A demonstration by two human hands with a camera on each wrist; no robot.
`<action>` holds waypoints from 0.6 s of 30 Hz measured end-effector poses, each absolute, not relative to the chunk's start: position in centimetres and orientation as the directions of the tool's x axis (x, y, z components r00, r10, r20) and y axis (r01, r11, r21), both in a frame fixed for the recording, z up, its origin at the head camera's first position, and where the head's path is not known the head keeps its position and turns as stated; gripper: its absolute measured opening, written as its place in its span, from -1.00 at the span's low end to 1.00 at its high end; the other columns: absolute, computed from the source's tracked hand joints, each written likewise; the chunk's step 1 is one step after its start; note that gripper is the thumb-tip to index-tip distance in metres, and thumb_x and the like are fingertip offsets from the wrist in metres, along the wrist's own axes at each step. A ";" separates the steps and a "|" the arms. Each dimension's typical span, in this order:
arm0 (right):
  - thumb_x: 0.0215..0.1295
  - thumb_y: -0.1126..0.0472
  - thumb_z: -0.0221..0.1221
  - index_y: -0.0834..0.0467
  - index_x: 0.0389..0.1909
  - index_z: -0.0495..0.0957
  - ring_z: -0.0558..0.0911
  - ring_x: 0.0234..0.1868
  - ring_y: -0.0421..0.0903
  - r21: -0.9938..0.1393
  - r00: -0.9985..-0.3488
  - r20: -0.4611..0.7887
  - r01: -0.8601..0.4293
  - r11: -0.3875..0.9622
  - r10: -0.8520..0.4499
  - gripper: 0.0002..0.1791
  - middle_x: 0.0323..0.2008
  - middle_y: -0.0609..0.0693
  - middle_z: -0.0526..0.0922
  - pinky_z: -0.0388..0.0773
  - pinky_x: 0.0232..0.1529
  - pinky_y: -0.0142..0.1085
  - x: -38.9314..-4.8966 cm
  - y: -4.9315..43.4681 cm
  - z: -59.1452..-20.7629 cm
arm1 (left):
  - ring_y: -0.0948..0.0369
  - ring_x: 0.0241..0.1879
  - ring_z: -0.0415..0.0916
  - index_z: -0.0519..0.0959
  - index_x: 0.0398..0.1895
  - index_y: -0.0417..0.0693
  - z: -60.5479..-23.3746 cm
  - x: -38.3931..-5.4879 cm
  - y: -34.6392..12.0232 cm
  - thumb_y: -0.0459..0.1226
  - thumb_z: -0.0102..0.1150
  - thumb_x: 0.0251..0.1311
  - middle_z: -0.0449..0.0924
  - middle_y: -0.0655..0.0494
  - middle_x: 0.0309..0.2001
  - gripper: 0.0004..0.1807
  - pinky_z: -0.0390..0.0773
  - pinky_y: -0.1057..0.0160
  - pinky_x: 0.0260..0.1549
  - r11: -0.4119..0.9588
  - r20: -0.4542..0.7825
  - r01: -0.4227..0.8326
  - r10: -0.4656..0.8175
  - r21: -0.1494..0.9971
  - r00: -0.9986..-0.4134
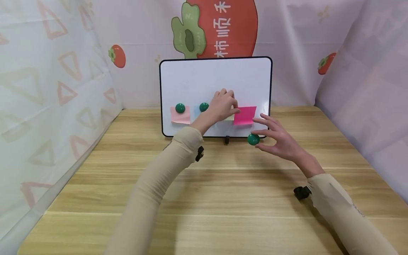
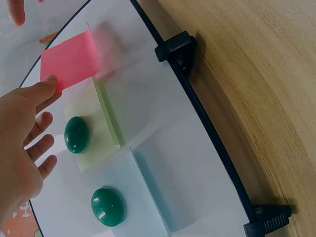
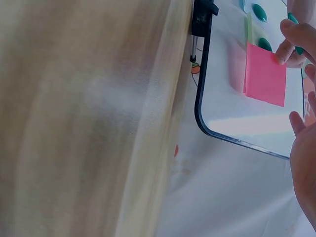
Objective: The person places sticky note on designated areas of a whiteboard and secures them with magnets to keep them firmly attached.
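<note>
My left hand [image 1: 222, 105] pinches a corner of a bright pink sticky note [image 1: 245, 116] between thumb and finger, at the front of a whiteboard [image 1: 216, 78]. In my right hand [image 1: 280, 141], thumb and fingertips grip a round green magnet [image 1: 253, 139], in front of the board's lower right part. Left of the pink note, a pale green note [image 2: 103, 131] carries a green magnet [image 2: 76, 135]. A light blue note [image 2: 140, 197] has another magnet [image 2: 107, 207]. Farthest left, a pale pink note [image 1: 180, 118] hangs under a magnet [image 1: 180, 108].
The black-framed board stands near the back of a wooden table [image 1: 223, 198], on black feet [image 2: 177, 47]. A printed curtain [image 1: 293, 71] hangs behind it, with cloth walls on both sides. Black wrist devices [image 1: 301, 193] sit at my sleeves.
</note>
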State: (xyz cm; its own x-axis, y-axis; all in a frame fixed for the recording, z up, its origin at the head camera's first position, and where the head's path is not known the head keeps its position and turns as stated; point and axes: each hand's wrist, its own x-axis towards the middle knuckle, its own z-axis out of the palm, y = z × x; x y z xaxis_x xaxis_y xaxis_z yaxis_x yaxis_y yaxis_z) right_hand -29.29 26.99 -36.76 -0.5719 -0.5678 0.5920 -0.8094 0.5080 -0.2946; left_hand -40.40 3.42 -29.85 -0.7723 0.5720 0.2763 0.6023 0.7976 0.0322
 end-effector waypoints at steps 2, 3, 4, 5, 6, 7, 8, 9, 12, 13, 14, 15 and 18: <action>-0.18 0.43 0.53 0.15 0.07 0.64 0.07 0.54 0.17 -0.289 -0.571 0.597 -0.808 0.514 -0.564 -0.35 0.40 0.17 0.35 0.18 0.27 0.41 -29.6 26.9 -36.5 | 0.17 -0.03 0.27 0.76 -0.14 0.17 -29.9 -40.6 3.4 0.07 0.24 0.27 0.50 0.16 -0.06 -0.71 0.28 0.18 0.04 0.803 0.298 0.595 0.559 0.037 -0.773; -0.18 0.43 0.53 0.16 0.07 0.64 0.07 0.54 0.18 -0.285 -0.566 0.602 -0.811 0.510 -0.564 -0.36 0.40 0.18 0.35 0.17 0.28 0.41 -29.7 26.9 -36.4 | 0.18 -0.03 0.27 0.75 -0.13 0.17 -29.9 -40.7 3.5 0.08 0.22 0.28 0.50 0.17 -0.06 -0.70 0.27 0.18 0.04 0.806 0.307 0.591 0.553 0.037 -0.774; -0.15 0.42 0.52 0.16 0.07 0.64 0.08 0.54 0.18 -0.281 -0.561 0.606 -0.814 0.508 -0.564 -0.37 0.40 0.19 0.35 0.16 0.29 0.41 -29.8 26.8 -36.3 | 0.18 -0.03 0.27 0.75 -0.11 0.18 -29.9 -40.8 3.5 0.08 0.21 0.29 0.50 0.17 -0.07 -0.70 0.27 0.18 0.05 0.810 0.314 0.586 0.547 0.036 -0.776; -0.16 0.42 0.52 0.16 0.07 0.64 0.08 0.54 0.19 -0.275 -0.558 0.610 -0.815 0.510 -0.563 -0.37 0.40 0.19 0.35 0.15 0.29 0.41 -29.9 26.8 -36.2 | 0.19 -0.03 0.27 0.75 -0.11 0.19 -30.0 -40.9 3.6 0.09 0.21 0.29 0.50 0.18 -0.07 -0.69 0.27 0.18 0.05 0.813 0.320 0.581 0.542 0.034 -0.777; -0.15 0.42 0.52 0.16 0.08 0.64 0.08 0.53 0.19 -0.271 -0.556 0.613 -0.816 0.511 -0.561 -0.36 0.40 0.19 0.35 0.15 0.30 0.40 -30.0 26.8 -36.1 | 0.19 -0.03 0.27 0.75 -0.10 0.19 -30.0 -41.0 3.7 0.09 0.21 0.29 0.50 0.18 -0.08 -0.69 0.28 0.19 0.05 0.816 0.324 0.578 0.538 0.034 -0.778; -0.15 0.42 0.52 0.16 0.08 0.64 0.09 0.53 0.20 -0.267 -0.554 0.616 -0.816 0.513 -0.560 -0.36 0.40 0.19 0.35 0.16 0.30 0.40 -30.1 26.7 -35.9 | 0.20 -0.03 0.27 0.75 -0.10 0.19 -30.0 -41.0 3.9 0.09 0.21 0.28 0.50 0.18 -0.08 -0.69 0.28 0.19 0.06 0.818 0.326 0.574 0.534 0.035 -0.780; -0.16 0.43 0.52 0.17 0.08 0.64 0.09 0.53 0.21 -0.263 -0.553 0.619 -0.815 0.516 -0.558 -0.35 0.40 0.20 0.35 0.16 0.30 0.40 -30.2 26.7 -35.9 | 0.20 -0.03 0.27 0.75 -0.10 0.20 -30.1 -41.1 4.0 0.10 0.21 0.28 0.50 0.19 -0.08 -0.69 0.28 0.19 0.06 0.820 0.326 0.572 0.532 0.035 -0.782; -0.17 0.44 0.53 0.17 0.08 0.64 0.09 0.52 0.22 -0.261 -0.553 0.622 -0.814 0.519 -0.555 -0.34 0.40 0.20 0.35 0.15 0.30 0.40 -30.3 26.6 -35.8 | 0.20 -0.03 0.27 0.75 -0.10 0.20 -30.1 -41.2 4.2 0.10 0.21 0.28 0.50 0.19 -0.09 -0.68 0.27 0.20 0.06 0.821 0.325 0.569 0.529 0.035 -0.784; -0.18 0.45 0.53 0.18 0.08 0.64 0.09 0.53 0.22 -0.261 -0.564 0.625 -0.802 0.537 -0.539 -0.34 0.41 0.19 0.34 0.18 0.29 0.39 -30.6 26.5 -35.5 | 0.21 -0.03 0.27 0.75 -0.09 0.20 -30.2 -41.5 4.7 0.11 0.22 0.26 0.50 0.19 -0.11 -0.67 0.27 0.20 0.06 0.823 0.330 0.566 0.522 0.046 -0.786; -0.17 0.45 0.53 0.18 0.08 0.64 0.09 0.52 0.22 -0.260 -0.566 0.628 -0.800 0.541 -0.534 -0.35 0.41 0.19 0.34 0.17 0.29 0.39 -30.7 26.5 -35.5 | 0.21 -0.03 0.27 0.75 -0.08 0.20 -30.2 -41.5 4.8 0.11 0.22 0.26 0.50 0.20 -0.12 -0.67 0.26 0.20 0.06 0.825 0.332 0.564 0.519 0.048 -0.788; -0.17 0.44 0.53 0.19 0.07 0.64 0.10 0.52 0.21 -0.259 -0.568 0.631 -0.797 0.546 -0.529 -0.36 0.41 0.19 0.34 0.19 0.29 0.38 -30.9 26.4 -35.4 | 0.22 -0.03 0.27 0.75 -0.07 0.20 -30.3 -41.6 5.0 0.11 0.22 0.26 0.49 0.20 -0.12 -0.66 0.26 0.21 0.06 0.826 0.334 0.561 0.516 0.050 -0.789; -0.16 0.44 0.53 0.18 0.06 0.65 0.10 0.52 0.21 -0.258 -0.568 0.636 -0.795 0.549 -0.523 -0.37 0.40 0.19 0.34 0.20 0.29 0.38 -31.0 26.4 -35.3 | 0.22 -0.03 0.26 0.75 -0.07 0.20 -30.3 -41.6 5.1 0.12 0.22 0.26 0.49 0.20 -0.13 -0.66 0.26 0.21 0.06 0.827 0.339 0.559 0.512 0.052 -0.789; -0.14 0.43 0.53 0.20 0.03 0.66 0.12 0.51 0.19 -0.257 -0.569 0.652 -0.787 0.561 -0.501 -0.41 0.39 0.19 0.36 0.24 0.29 0.34 -31.5 26.4 -35.0 | 0.22 -0.04 0.27 0.74 -0.07 0.20 -30.5 -41.7 5.5 0.11 0.22 0.27 0.49 0.20 -0.13 -0.66 0.26 0.21 0.04 0.828 0.352 0.559 0.508 0.052 -0.786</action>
State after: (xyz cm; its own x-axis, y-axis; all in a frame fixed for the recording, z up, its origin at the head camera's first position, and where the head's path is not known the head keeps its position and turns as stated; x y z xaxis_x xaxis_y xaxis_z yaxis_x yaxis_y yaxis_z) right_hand -31.47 26.38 -35.05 -0.5693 -0.5010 0.6518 -0.7873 0.5607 -0.2566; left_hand -41.67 5.48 -30.50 -0.7860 0.5084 0.3517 0.5586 0.8278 0.0519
